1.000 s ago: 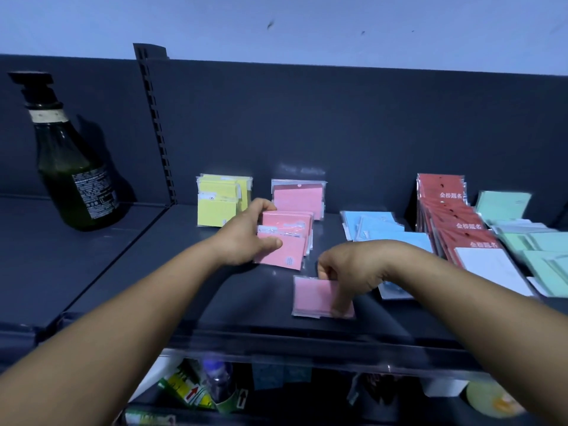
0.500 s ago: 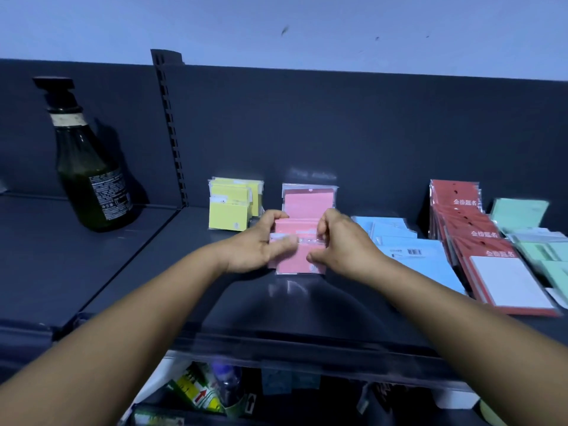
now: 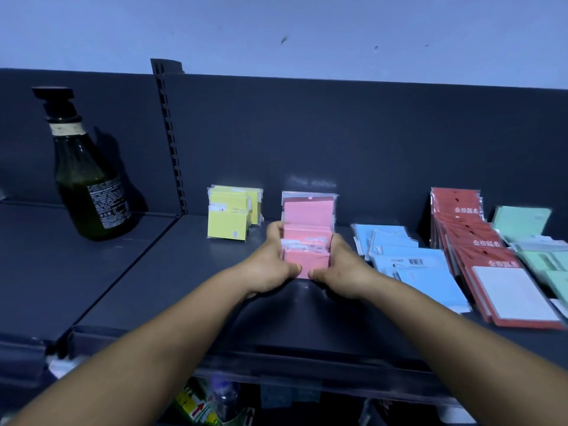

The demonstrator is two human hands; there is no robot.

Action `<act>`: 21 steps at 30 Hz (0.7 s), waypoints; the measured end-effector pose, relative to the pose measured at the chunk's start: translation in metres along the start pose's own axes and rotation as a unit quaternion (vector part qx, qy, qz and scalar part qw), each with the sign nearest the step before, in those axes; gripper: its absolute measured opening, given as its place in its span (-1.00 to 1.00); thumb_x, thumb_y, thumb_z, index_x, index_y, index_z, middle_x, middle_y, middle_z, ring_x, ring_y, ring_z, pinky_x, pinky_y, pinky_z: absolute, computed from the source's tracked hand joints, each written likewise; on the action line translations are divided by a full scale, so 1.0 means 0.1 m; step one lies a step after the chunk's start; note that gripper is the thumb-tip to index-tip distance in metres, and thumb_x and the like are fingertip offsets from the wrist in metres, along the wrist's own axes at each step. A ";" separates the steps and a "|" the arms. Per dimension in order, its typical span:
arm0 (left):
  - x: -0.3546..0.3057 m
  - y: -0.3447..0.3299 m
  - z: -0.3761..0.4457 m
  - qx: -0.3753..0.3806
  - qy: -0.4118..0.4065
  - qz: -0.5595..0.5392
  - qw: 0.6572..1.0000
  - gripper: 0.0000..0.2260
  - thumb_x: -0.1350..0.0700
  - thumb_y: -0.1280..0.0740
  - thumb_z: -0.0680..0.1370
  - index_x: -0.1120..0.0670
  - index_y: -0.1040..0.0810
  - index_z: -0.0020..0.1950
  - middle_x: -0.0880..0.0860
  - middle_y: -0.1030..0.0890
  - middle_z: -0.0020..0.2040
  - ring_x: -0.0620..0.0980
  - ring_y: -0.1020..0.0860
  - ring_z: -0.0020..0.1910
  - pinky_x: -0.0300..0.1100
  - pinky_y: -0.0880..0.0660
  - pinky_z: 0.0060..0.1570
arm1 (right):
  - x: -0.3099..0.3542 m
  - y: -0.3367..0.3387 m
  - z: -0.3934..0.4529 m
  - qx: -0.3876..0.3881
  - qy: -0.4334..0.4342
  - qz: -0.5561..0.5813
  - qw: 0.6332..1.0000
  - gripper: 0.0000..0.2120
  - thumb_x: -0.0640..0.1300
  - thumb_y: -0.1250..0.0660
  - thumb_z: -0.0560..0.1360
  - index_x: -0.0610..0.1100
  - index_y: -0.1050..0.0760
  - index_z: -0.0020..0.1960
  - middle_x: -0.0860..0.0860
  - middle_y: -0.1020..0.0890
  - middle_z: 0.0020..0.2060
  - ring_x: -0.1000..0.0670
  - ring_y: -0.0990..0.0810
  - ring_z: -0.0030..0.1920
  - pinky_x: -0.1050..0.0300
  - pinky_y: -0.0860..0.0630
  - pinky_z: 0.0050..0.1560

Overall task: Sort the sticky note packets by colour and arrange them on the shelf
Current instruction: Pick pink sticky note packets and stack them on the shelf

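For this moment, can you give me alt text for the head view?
Both hands, left and right, grip a stack of pink packets on a dark shelf. Yellow packets stand to its left, blue packets lie to its right, and a dark green bottle stands far left.

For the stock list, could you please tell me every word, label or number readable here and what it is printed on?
"金榜题名": white characters on the red packets, repeated down the row.
Bottle label on the dark green pump bottle: white print, too small to read.
Barcode sticker on a blue packet: digits unreadable.
Pink packets, held by the left hand and the right hand: white stickers, blurred.
Yellow packets: small marks, illegible.
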State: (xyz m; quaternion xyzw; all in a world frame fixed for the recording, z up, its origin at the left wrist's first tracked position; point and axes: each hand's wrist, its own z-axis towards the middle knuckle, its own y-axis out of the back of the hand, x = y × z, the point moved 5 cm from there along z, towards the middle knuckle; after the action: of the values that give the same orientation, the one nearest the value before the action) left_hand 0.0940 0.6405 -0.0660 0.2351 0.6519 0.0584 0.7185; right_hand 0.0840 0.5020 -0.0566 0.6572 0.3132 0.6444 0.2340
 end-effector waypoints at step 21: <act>0.10 0.06 0.67 -0.086 0.038 0.185 0.978 -0.49 0.14 -0.38 0.48 0.14 -0.31 0.39 0.12 -0.42 0.33 0.06 -0.46 0.28 -0.06 -0.38 0.32 | 0.02 0.27 0.64 -0.021 -0.069 -0.135 0.988 -0.72 -0.19 -0.40 0.44 -0.17 -0.51 0.14 -0.08 -0.62 0.06 -0.10 -0.60 0.04 0.14 -0.52 -0.01</act>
State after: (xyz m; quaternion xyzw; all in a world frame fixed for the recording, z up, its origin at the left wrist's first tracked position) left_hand 0.1618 0.6324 -0.0700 0.2870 0.6163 0.2550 0.6876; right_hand 0.1504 0.4903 -0.0397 0.6469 0.3684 0.5661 0.3540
